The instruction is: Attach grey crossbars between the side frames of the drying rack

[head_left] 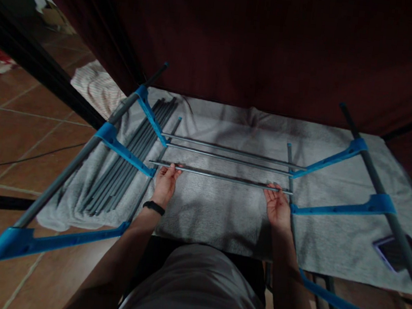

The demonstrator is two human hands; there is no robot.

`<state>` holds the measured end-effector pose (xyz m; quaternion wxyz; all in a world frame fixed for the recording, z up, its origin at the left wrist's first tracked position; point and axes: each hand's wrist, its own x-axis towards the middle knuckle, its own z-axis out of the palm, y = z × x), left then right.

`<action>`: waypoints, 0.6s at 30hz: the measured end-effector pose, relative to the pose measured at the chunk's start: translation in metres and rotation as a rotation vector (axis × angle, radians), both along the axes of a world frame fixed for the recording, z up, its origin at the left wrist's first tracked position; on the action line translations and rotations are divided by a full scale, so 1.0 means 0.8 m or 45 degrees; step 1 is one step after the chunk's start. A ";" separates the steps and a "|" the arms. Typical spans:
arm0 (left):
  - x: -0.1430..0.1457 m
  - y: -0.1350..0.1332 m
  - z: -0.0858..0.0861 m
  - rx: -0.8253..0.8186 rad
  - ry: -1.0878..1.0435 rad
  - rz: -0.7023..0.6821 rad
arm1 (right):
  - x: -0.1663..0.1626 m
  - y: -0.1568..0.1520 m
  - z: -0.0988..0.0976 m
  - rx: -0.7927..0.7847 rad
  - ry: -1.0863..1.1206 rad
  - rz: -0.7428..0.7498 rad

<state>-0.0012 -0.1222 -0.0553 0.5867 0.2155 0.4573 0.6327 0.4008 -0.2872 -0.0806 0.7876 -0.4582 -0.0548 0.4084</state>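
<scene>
I hold a thin grey metal rod (pixel 221 177) level in front of me, one hand near each end. My left hand (pixel 165 183) pinches its left end beside a blue plastic bracket (pixel 124 151). My right hand (pixel 277 206) holds the right end with its fingers curled under, next to another blue bracket (pixel 341 208). Two similar rods (pixel 228 153) lie fitted across the frame just beyond. The brackets hang on grey upright poles (pixel 74 164) at left and right. A black band sits on my left wrist.
A grey towel (pixel 221 216) covers the surface below. A bundle of spare grey rods (pixel 131 161) lies on its left part. A dark phone (pixel 396 251) rests at the right. A dark red curtain hangs behind. Brown tiled floor is at the left.
</scene>
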 end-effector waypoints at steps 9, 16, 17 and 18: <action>-0.002 -0.003 0.005 0.017 0.008 -0.071 | -0.001 0.002 -0.002 0.015 -0.033 -0.023; -0.005 -0.004 0.006 0.012 -0.007 -0.092 | -0.002 0.003 -0.002 -0.005 -0.049 -0.035; -0.006 -0.004 0.005 0.013 -0.009 -0.093 | -0.002 0.003 -0.002 -0.006 -0.039 -0.037; -0.006 -0.004 0.005 0.013 -0.012 -0.093 | -0.002 0.003 -0.001 -0.005 -0.030 -0.036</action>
